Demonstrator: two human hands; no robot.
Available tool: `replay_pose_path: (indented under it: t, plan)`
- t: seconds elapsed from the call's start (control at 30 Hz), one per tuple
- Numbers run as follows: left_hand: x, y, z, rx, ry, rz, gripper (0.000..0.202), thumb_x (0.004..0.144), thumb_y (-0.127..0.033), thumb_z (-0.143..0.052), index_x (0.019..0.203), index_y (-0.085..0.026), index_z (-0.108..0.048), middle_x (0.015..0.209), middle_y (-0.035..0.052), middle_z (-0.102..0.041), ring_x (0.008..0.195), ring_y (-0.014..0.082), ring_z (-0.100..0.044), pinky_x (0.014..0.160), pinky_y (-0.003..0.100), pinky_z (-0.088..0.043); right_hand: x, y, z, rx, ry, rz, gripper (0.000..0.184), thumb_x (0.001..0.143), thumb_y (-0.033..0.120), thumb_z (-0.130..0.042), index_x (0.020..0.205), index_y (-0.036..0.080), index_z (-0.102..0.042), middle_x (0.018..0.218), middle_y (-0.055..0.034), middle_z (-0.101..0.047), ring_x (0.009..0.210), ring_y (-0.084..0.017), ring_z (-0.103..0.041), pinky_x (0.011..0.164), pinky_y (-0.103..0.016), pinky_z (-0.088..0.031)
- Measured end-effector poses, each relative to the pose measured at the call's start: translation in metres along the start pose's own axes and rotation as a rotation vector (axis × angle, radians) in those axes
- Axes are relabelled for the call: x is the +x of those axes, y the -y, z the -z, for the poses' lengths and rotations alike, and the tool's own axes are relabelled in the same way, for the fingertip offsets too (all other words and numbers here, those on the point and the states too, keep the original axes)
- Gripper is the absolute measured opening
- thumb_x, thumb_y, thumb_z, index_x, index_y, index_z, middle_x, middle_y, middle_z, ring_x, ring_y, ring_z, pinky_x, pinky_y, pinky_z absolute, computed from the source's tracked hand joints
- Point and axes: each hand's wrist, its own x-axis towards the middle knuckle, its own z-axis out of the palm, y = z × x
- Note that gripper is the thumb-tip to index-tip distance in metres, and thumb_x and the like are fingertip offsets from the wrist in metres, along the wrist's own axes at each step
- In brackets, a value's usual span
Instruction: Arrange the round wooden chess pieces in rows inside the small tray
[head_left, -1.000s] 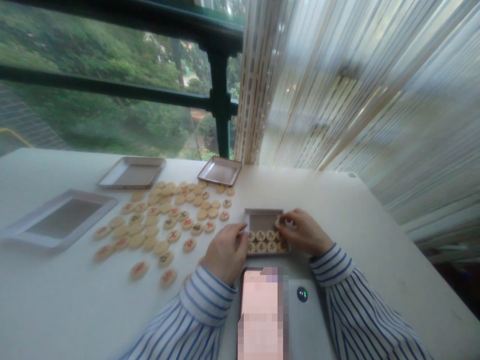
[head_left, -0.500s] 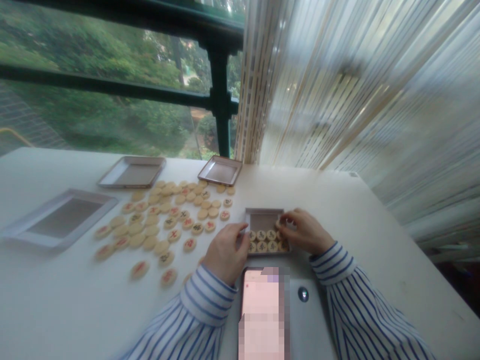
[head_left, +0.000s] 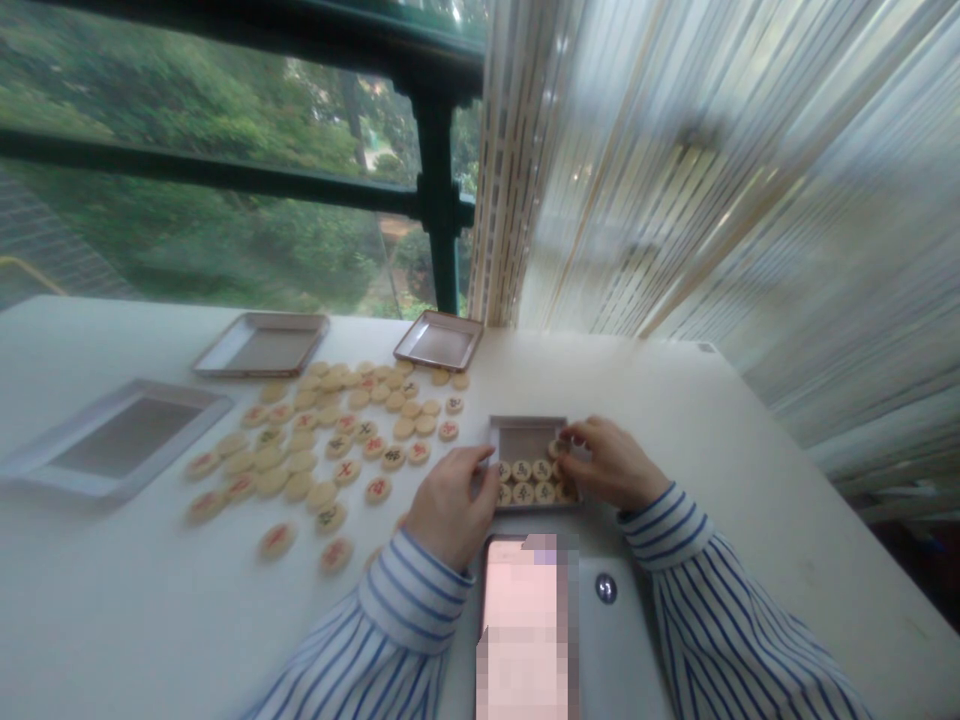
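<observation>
A small rectangular box (head_left: 528,439) stands in front of me, with rows of Chinese chess pieces (head_left: 523,494) in its near half, black characters facing up. My left hand (head_left: 455,503) grips the box's left edge, index finger and thumb apart along it. At the right side, the fingertips of my right hand (head_left: 606,460) are closed on a chess piece (head_left: 556,449) at the upper end of the rows. My fingers cover part of that piece and the box's right wall. Loose chess pieces (head_left: 346,471) lie scattered left of my hands, some red, some black, many blank side up.
Two shallow trays, a wider one (head_left: 259,374) and a smaller one (head_left: 399,358), stand at the back. Another pale tray (head_left: 120,493) lies far left. A phone (head_left: 525,620) is between my forearms, beside a pale object with a round dark dial (head_left: 606,588). A window and a string curtain border the table.
The chess piece under my right fingertips shows a little more of its face. My left hand stays at the box's edge. The view has shifted very slightly.
</observation>
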Motion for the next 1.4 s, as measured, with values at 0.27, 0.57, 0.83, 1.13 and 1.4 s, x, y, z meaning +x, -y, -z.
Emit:
replay_pose_path:
  t: [0.27, 0.57, 0.83, 1.13, 1.4]
  plan:
    - [0.000, -0.002, 0.000, -0.006, -0.001, 0.011, 0.028, 0.081, -0.030, -0.048, 0.100, -0.014, -0.059, 0.091, 0.0088, -0.066, 0.081, 0.0190, -0.062, 0.074, 0.033, -0.050, 0.000, 0.000, -0.003, 0.007, -0.010, 0.013, 0.027, 0.080, 0.038, -0.051, 0.102, 0.028, -0.065, 0.082, -0.0050, -0.057, 0.074, -0.015, -0.053, 0.068, -0.027, -0.039]
    - [0.000, -0.003, 0.001, -0.026, 0.014, 0.022, 0.028, 0.081, -0.029, -0.048, 0.101, -0.013, -0.059, 0.091, 0.0088, -0.065, 0.083, 0.0190, -0.061, 0.076, 0.034, -0.050, 0.000, 0.005, -0.004, 0.000, -0.002, -0.025, 0.028, 0.081, 0.041, -0.049, 0.101, 0.029, -0.065, 0.085, -0.0050, -0.057, 0.078, -0.016, -0.053, 0.072, -0.027, -0.037]
    - [0.000, -0.002, 0.000, -0.027, 0.016, 0.020, 0.028, 0.081, -0.030, -0.048, 0.101, -0.014, -0.059, 0.091, 0.0082, -0.065, 0.082, 0.0189, -0.061, 0.077, 0.034, -0.049, -0.002, 0.012, -0.002, -0.064, -0.008, -0.072, 0.028, 0.080, 0.045, -0.048, 0.095, 0.029, -0.065, 0.086, -0.0048, -0.056, 0.080, -0.016, -0.050, 0.072, -0.027, -0.035]
    - [-0.001, -0.002, 0.000, -0.023, 0.010, 0.022, 0.028, 0.081, -0.029, -0.048, 0.101, -0.013, -0.059, 0.090, 0.0080, -0.064, 0.080, 0.0182, -0.061, 0.076, 0.034, -0.049, -0.001, 0.013, -0.002, -0.073, 0.003, -0.084, 0.026, 0.080, 0.043, -0.049, 0.093, 0.027, -0.065, 0.086, -0.0051, -0.056, 0.080, -0.017, -0.050, 0.072, -0.028, -0.034]
    - [0.000, -0.003, 0.001, -0.026, 0.018, 0.031, 0.029, 0.080, -0.030, -0.049, 0.101, -0.013, -0.059, 0.091, 0.0087, -0.064, 0.082, 0.0191, -0.061, 0.077, 0.035, -0.049, -0.001, 0.012, -0.003, -0.076, 0.003, -0.093, 0.027, 0.080, 0.044, -0.047, 0.093, 0.028, -0.064, 0.086, -0.0048, -0.056, 0.079, -0.016, -0.050, 0.071, -0.027, -0.033]
